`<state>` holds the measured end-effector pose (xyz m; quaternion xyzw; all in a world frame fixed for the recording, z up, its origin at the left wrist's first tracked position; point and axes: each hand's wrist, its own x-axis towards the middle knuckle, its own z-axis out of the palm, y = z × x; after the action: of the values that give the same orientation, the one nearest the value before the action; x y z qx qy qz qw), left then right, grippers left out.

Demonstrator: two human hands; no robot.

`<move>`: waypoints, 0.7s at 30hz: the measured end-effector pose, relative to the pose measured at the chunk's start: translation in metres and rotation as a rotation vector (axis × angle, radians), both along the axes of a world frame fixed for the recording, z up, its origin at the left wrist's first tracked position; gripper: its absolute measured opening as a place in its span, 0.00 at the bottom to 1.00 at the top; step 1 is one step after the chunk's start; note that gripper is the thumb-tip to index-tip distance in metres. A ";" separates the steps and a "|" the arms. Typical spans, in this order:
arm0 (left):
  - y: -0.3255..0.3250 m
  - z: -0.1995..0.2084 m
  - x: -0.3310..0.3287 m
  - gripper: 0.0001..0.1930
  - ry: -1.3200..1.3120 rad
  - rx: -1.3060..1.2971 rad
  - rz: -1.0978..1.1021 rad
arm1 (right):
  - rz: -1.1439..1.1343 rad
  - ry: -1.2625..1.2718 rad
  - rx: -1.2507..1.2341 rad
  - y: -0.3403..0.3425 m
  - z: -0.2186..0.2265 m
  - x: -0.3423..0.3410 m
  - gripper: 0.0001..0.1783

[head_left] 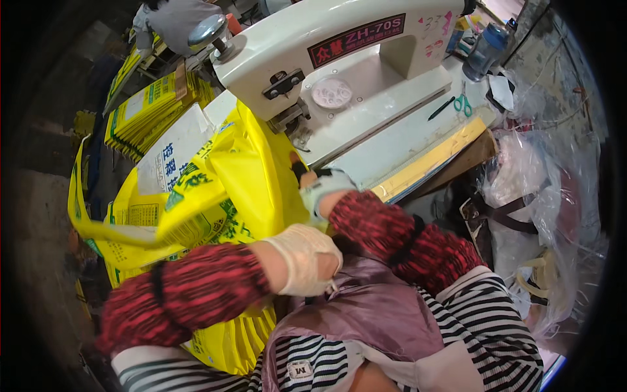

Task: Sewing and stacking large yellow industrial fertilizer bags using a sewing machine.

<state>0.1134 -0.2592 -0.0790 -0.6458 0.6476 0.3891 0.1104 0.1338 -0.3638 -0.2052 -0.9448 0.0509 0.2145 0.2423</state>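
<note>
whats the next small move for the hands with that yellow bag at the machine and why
Probably slide the printed yellow woven bag further under the white machine's head. The right hand already pinches the bag's edge just below it, and the left hand, gloved, sits lower against the bag's body.

Small bag-making workshop: white industrial sewing machine [339,59] on cluttered desk [418,140], stacks of printed yellow woven sacks [150,108] piled alongside, scissors [463,103] and water bottle [484,51] near machine, clear plastic sheeting [542,196] heaped at right, second worker [175,19] beyond.
</note>
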 end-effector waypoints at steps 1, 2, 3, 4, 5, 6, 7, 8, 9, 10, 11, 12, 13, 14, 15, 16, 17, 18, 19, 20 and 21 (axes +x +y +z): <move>0.000 -0.038 0.004 0.10 0.047 -0.005 0.112 | -0.059 0.095 0.021 -0.003 -0.006 0.015 0.25; 0.007 -0.076 0.013 0.09 -0.006 -0.233 0.047 | -0.172 -0.038 0.024 0.001 -0.022 0.024 0.21; 0.013 -0.108 0.024 0.08 -0.053 -0.462 -0.028 | -0.295 -0.167 0.025 0.003 -0.037 0.032 0.17; 0.027 -0.134 0.024 0.08 -0.039 -0.450 -0.019 | -0.367 -0.069 0.141 0.000 -0.028 0.037 0.17; 0.043 -0.151 0.014 0.06 -0.029 -0.600 0.222 | -0.369 -0.055 0.147 0.001 -0.029 0.032 0.17; 0.052 -0.162 0.009 0.05 -0.024 -0.750 0.470 | -0.217 -0.072 0.113 -0.001 -0.031 0.025 0.17; 0.061 -0.172 0.015 0.05 -0.015 -0.747 0.477 | -0.065 -0.087 0.081 -0.003 -0.035 0.017 0.17; 0.069 -0.177 0.022 0.05 0.072 -0.646 0.805 | -0.010 -0.134 0.169 -0.004 -0.070 0.012 0.18; 0.073 -0.173 0.025 0.04 0.169 -0.525 1.138 | 0.000 -0.119 0.174 -0.001 -0.077 0.000 0.18; 0.073 -0.168 0.031 0.04 0.200 -0.675 1.385 | 0.079 -0.234 0.208 0.001 -0.083 -0.015 0.19; 0.058 -0.145 0.040 0.05 0.235 -0.820 1.618 | 0.140 -0.348 0.239 0.000 -0.088 -0.032 0.20; 0.040 -0.123 0.046 0.07 0.396 -1.020 1.755 | 0.201 -0.468 0.269 -0.002 -0.091 -0.047 0.22; 0.028 -0.110 0.051 0.10 0.552 -1.227 1.886 | 0.270 -0.593 0.304 -0.001 -0.093 -0.057 0.25; 0.027 -0.111 0.060 0.10 0.554 -1.225 1.887 | 0.240 -0.667 0.281 -0.001 -0.087 -0.065 0.21; 0.033 -0.116 0.069 0.12 0.181 -1.123 1.583 | 0.218 -0.742 0.262 0.001 -0.083 -0.069 0.18; 0.040 -0.122 0.075 0.15 -0.154 -0.990 1.259 | 0.225 -0.742 0.265 0.002 -0.083 -0.067 0.18; 0.044 -0.126 0.074 0.15 -0.154 -0.992 1.259 | 0.129 -0.659 0.490 0.001 -0.083 -0.065 0.16; 0.052 -0.131 0.069 0.17 -0.408 -0.849 0.968 | 0.038 -0.565 0.714 0.002 -0.082 -0.064 0.15; 0.063 -0.139 0.064 0.20 -0.638 -0.689 0.668 | 0.045 -0.563 0.717 0.004 -0.077 -0.064 0.15; 0.093 -0.157 0.062 0.22 -0.775 -0.380 0.639 | -0.124 -0.327 0.993 0.009 -0.061 -0.065 0.14; 0.094 -0.158 0.061 0.22 -0.776 -0.381 0.643 | -0.320 -0.067 1.239 0.011 -0.056 -0.065 0.14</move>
<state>0.1745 -0.1649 -0.2366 -0.9164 0.3879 0.0116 0.0978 0.0693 -0.3533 -0.2616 -0.6164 0.0501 0.1358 0.7740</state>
